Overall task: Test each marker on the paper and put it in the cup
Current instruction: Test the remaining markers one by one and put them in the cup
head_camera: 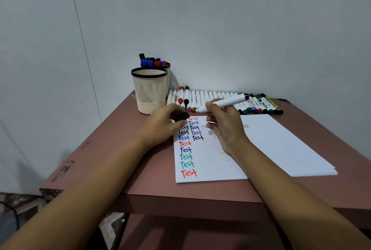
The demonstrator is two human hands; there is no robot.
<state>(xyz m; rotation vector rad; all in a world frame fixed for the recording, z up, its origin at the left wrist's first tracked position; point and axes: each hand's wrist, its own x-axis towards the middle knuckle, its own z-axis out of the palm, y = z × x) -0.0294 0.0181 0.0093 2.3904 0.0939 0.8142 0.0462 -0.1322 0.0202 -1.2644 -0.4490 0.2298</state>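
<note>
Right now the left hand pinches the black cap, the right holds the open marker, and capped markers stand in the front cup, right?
No: the head view shows those markers in the rear cup, behind the front cup. The rest holds.

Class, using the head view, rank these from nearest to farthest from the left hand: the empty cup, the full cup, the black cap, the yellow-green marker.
1. Black cap: pinched in the left hand.
2. Empty cup: just behind the hand.
3. Full cup: behind the empty one.
4. Yellow-green marker: far right end of the row.
</note>
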